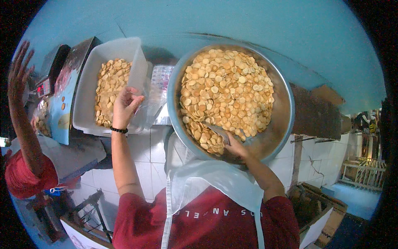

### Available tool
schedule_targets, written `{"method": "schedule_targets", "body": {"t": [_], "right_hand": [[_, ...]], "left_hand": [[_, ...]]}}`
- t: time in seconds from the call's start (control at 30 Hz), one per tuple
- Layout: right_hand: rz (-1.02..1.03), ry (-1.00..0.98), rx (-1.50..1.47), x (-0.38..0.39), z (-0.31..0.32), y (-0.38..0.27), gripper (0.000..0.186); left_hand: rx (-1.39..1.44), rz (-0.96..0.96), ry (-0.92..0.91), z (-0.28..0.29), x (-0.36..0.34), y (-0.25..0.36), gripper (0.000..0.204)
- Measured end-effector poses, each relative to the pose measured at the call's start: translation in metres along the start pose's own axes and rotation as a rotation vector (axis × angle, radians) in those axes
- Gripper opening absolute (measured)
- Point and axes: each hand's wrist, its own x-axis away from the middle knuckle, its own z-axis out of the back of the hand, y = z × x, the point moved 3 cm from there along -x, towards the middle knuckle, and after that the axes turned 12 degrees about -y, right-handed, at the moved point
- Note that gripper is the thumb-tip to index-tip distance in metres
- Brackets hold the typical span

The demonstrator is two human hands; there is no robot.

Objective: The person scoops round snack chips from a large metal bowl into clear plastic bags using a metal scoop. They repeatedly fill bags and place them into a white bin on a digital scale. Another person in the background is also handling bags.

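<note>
My left hand (126, 106) is closed in a pinch over the right wall of a white plastic tub (139, 54), and what looks like a clear plastic bag (143, 114) hangs from its fingers. Round, flat golden crackers (114, 79) lie in the tub. On the right, a wide metal basin (284, 112) holds a large heap of similar crackers (226, 83). My right hand (236, 147) grips a metal scoop (219, 133) low inside the basin. The scoop's mouth is among crackers (211, 143) near the front rim, which hide part of it.
Stacked clear plastic packaging (161, 83) lies between tub and basin. At far left, another person's raised arm (25, 124) is near a scale with a red display (42, 89) and a bag of crackers (41, 120). A blue wall (232, 20) stands behind.
</note>
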Motion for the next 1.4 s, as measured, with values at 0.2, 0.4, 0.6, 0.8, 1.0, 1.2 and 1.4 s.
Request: {"method": "schedule_targets", "body": {"t": [0.2, 0.4, 0.6, 0.8, 1.0, 1.2, 1.4], "right_hand": [[0.014, -0.059, 0.063, -0.001, 0.004, 0.021, 0.048], [0.036, -0.017, -0.14, 0.027, 0.023, 0.035, 0.037], [-0.025, 0.224, -0.295, 0.08, 0.085, -0.018, 0.035], [0.159, 0.364, -0.127, 0.09, 0.136, -0.066, 0.032], [0.221, 0.288, 0.24, 0.118, 0.168, -0.139, 0.03], [-0.092, 0.179, 0.701, 0.134, 0.186, -0.205, 0.023], [-0.224, 0.333, 1.008, 0.154, 0.189, -0.243, 0.018]], "left_hand": [[-0.379, -0.189, 0.121, -0.023, 0.003, 0.049, 0.026], [-0.71, -0.359, 0.057, -0.073, 0.001, 0.057, 0.026], [-0.947, -0.3, -0.161, -0.132, -0.003, 0.03, 0.023], [-1.022, -0.166, -0.254, -0.17, -0.014, 0.005, 0.019], [-0.878, -0.248, -0.275, -0.2, -0.02, 0.021, 0.027], [-0.891, -0.423, -0.426, -0.237, -0.014, 0.059, 0.057], [-0.82, -0.446, -0.63, -0.269, -0.014, 0.083, 0.059]]}}
